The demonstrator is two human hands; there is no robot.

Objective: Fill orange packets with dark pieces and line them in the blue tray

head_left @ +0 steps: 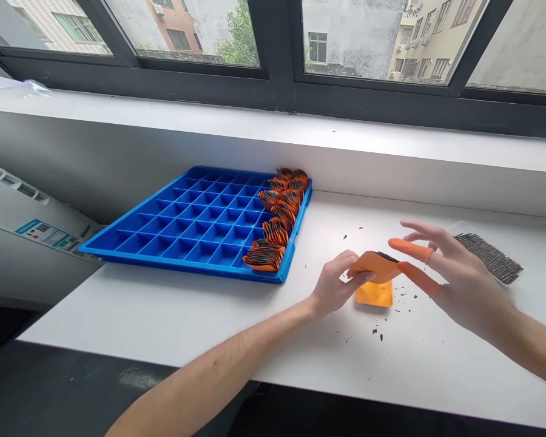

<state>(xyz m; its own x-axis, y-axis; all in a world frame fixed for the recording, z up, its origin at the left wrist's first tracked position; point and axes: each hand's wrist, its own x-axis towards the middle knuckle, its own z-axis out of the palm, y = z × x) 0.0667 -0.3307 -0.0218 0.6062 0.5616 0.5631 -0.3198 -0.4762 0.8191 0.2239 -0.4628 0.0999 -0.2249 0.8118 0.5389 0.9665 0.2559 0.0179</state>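
Left hand [334,285] pinches an orange sheet [374,264]; right hand [455,273] spread beside it.

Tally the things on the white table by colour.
Blue: 1, the blue plastic compartment tray.
Orange: 2, the folded orange sheet pinched in the left hand, and the orange piece lying under it.
Dark grey: 1, the dark ribbed strip.
Orange-and-black: fanned bundles, number unclear.
Total: 4 countable.
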